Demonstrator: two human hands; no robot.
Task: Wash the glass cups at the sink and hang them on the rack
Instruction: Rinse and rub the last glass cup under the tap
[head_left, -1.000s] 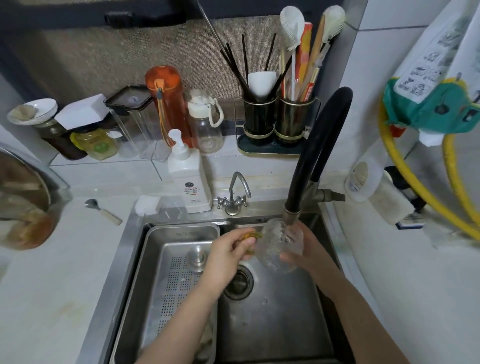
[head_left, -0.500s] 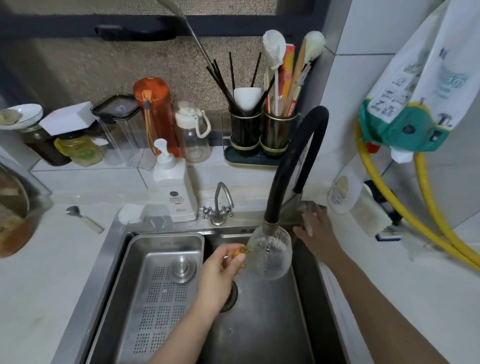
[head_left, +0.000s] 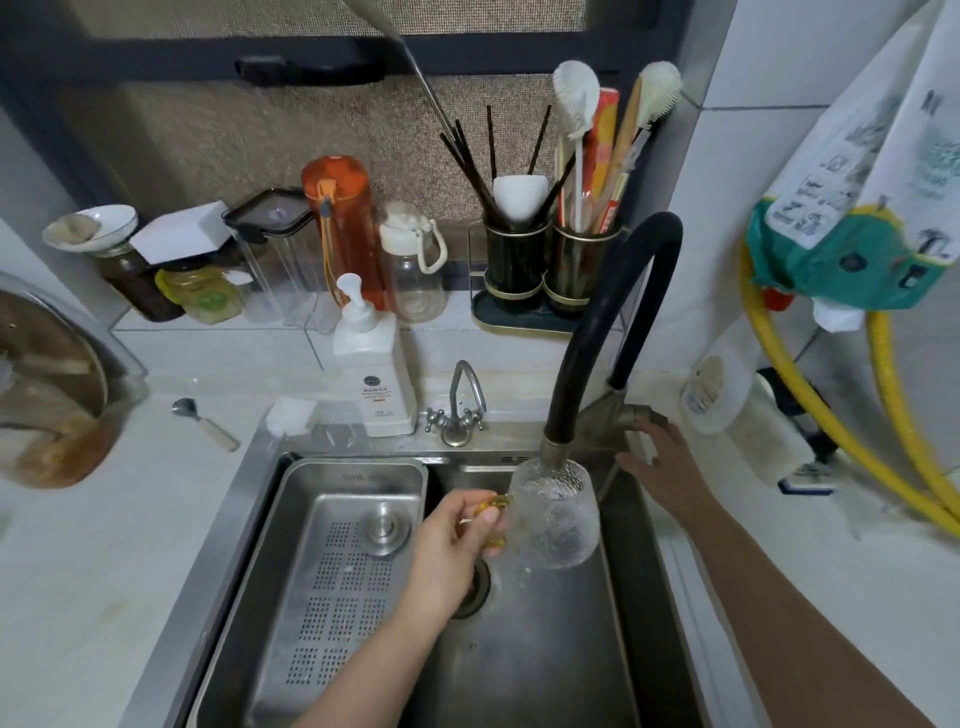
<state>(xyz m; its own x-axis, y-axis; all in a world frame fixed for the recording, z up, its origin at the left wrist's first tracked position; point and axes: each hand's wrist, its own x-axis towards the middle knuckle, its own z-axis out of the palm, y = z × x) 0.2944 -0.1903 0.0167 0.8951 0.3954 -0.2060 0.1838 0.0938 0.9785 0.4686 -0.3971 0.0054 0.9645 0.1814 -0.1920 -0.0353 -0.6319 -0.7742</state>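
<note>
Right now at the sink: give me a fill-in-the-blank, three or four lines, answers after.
1. The left hand holds the glass cup by its amber ____.
2. The cup's mouth sits right under the black ____ nozzle.
3. The right hand reaches the tap's ____, beside the sink.
4. The perforated steel tray sits in the sink's ____ half.

Answers: handle; faucet; lever; left

Textured clear glass cup (head_left: 555, 514) with an amber handle (head_left: 494, 521), held over the sink (head_left: 545, 665) basin, mouth tipped up right under the black faucet (head_left: 597, 332) nozzle, just above the drain, handle pointing left.
</note>
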